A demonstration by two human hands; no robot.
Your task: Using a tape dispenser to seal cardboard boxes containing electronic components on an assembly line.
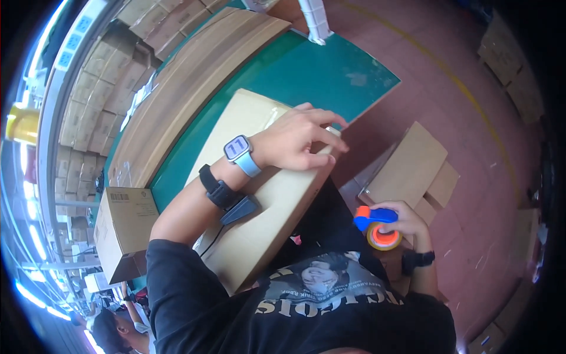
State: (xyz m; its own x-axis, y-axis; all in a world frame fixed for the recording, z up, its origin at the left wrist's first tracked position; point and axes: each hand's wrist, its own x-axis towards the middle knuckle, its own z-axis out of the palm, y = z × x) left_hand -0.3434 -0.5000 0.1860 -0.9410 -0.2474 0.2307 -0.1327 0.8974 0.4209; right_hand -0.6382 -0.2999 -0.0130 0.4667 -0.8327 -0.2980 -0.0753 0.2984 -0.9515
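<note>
A long brown cardboard carton [259,227] lies slantwise in front of me on the green tabletop [306,68]. Over its top rests my left hand [298,138], fingers spread and their tips at the carton's right edge. A watch and a black strap with a small dark device are on that forearm. My right hand [410,221] is away to the right of the carton, closed round a blue and orange tape dispenser [377,217] with a roll of tape on it. A clear strip of tape shows near the carton's far end.
A wood-grain board [200,76] lies along the table's far left side. Another closed carton [127,221] stands at the left. On the reddish floor to the right sits an open-flapped carton [407,165]. Stacked cartons [97,112] line the left background; another person [118,330] is at lower left.
</note>
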